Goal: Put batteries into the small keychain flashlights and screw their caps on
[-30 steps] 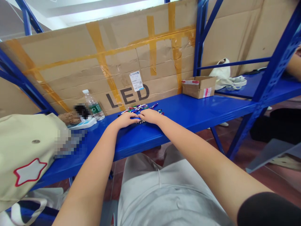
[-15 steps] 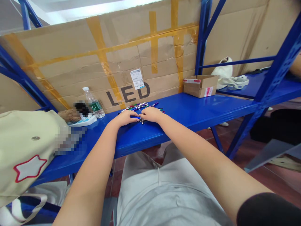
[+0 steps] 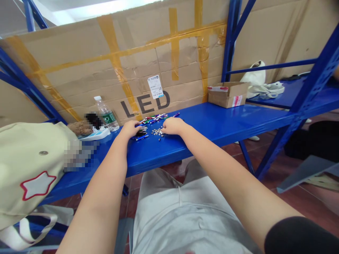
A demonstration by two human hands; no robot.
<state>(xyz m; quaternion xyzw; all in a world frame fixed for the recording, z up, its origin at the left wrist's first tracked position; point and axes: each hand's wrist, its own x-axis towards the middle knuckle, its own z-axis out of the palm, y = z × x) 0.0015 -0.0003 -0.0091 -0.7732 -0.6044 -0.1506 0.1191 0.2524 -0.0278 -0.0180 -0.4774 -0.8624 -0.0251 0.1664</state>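
Observation:
My left hand (image 3: 129, 129) rests on the blue shelf, fingers apart beside a heap of black and silver pen-like pieces (image 3: 141, 132). A blue pen-like stick (image 3: 142, 137) lies at the near side of that heap. My right hand (image 3: 172, 125) is closed, its fingertips down by a scatter of small metal pieces (image 3: 156, 132); what they pinch is too small to make out. One small piece (image 3: 159, 139) lies apart, nearer me. Behind both hands is a loose pile of coloured, shiny pen-like sticks (image 3: 156, 118).
A tall cardboard sheet (image 3: 185, 70) backs the blue shelf (image 3: 212, 123). To the left stand a water bottle (image 3: 107, 114), a white-and-blue object (image 3: 96, 134) and a cream bag (image 3: 34, 151). An open cardboard box (image 3: 227, 95) sits at the right.
My hands have moved apart from where they met over the small metal pieces. The left has gone left to the heap, and the blue stick it held now lies there.

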